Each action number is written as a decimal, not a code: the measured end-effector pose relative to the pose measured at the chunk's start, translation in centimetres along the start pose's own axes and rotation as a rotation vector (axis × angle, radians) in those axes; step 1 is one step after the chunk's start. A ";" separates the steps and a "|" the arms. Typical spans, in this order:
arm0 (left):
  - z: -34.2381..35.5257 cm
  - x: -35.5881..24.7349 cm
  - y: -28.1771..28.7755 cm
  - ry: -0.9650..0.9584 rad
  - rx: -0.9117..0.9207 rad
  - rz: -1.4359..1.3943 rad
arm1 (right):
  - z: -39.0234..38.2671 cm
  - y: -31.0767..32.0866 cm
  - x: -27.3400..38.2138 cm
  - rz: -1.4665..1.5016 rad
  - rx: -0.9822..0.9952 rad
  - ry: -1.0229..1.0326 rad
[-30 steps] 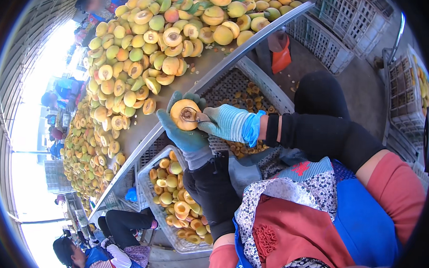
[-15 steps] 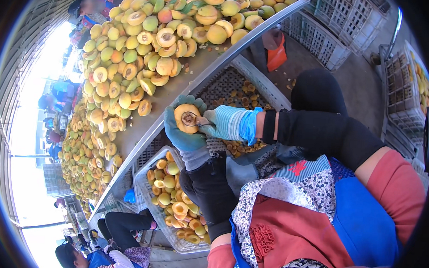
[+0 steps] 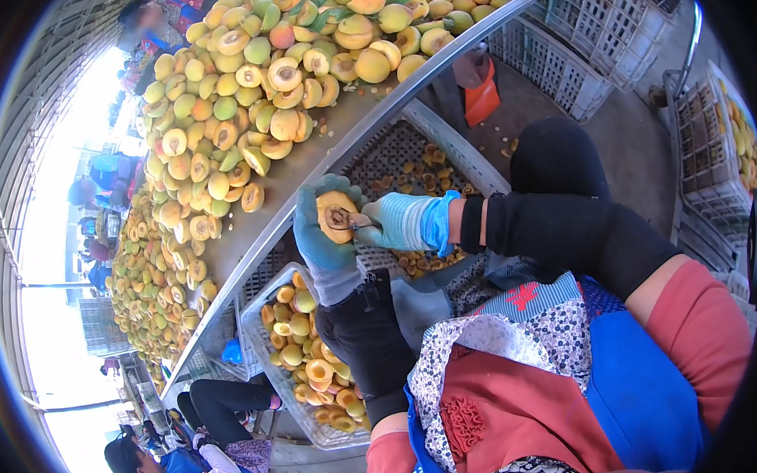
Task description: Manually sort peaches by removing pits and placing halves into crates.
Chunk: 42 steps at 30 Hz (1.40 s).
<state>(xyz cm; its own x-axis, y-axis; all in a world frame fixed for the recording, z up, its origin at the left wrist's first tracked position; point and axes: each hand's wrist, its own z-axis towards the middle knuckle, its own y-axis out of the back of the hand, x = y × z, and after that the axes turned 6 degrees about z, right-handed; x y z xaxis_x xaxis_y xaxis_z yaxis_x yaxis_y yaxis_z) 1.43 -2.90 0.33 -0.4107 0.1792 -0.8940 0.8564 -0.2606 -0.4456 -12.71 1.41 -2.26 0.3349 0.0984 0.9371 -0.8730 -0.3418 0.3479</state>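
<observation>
My left hand point(image 3: 313, 237), in a grey-green glove, is closed around a halved peach point(image 3: 329, 206) with its cut face turned up. The brown pit shows in the middle of the flesh. In a white-and-blue striped glove, my right hand point(image 3: 398, 220) pinches a small tool with a thin metal loop point(image 3: 354, 221), its tip at the pit. Most of the tool's handle is hidden by the fingers. Both hands meet just off the table's metal edge, above a crate point(image 3: 457, 142) that holds pits and scraps.
Heaped peaches point(image 3: 225, 106), many halved, cover much of the metal table point(image 3: 336, 128). A pale crate point(image 3: 331, 440) of peach halves stands below my left forearm. More crates point(image 3: 551, 71) are stacked at the far right. A person point(image 3: 213, 447) sits at the lower left.
The peach half has tilted a little in my left hand, and both hands have shifted slightly. The tool's loop has stayed at the pit.
</observation>
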 end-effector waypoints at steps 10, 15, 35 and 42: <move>0.3 2.2 -2.2 -0.391 -0.291 0.158 | -0.8 -0.8 1.6 0.750 0.002 -0.271; -0.1 -0.2 -1.4 -0.096 -0.078 0.069 | -2.1 1.7 3.5 0.551 0.108 -0.343; 0.7 0.0 -0.9 -0.212 -0.011 -0.130 | -1.8 0.8 0.6 0.468 0.429 -0.213; -9.0 -7.8 6.7 -0.604 -0.776 0.414 | -1.3 2.9 -1.6 -0.537 0.065 -0.093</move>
<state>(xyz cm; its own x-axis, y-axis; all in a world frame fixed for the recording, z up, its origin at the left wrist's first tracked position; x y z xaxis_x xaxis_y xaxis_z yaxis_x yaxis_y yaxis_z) 13.23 2.53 4.73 0.0535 -0.3405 -0.9387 0.8425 0.5199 -0.1406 -16.20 1.45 -2.72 0.7599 0.1929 0.6208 -0.5481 -0.3233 0.7714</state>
